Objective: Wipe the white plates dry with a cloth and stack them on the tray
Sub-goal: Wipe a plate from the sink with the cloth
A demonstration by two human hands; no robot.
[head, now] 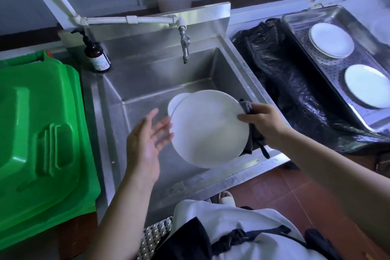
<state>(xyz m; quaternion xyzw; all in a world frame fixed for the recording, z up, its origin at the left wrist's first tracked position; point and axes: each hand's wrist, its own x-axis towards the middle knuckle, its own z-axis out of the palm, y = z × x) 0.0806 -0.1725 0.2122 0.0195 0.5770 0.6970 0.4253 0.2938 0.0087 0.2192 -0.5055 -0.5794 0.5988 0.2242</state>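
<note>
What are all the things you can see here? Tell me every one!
held plate: one, white, over the sink, another white plate edge behind it
cloth: one, grey, at the held plate's right rim
tray plates: two spots, white, on the tray, the far one looks stacked
tray: one, silver, far right
sink: one, steel, centre
tap: one, silver, above the sink
pump bottle: one, brown, sink's back left corner
bin lid: one, green, left
plastic bag: one, black, between sink and tray
left hand: open, beside the plate
right hand: grips plate and cloth
</note>
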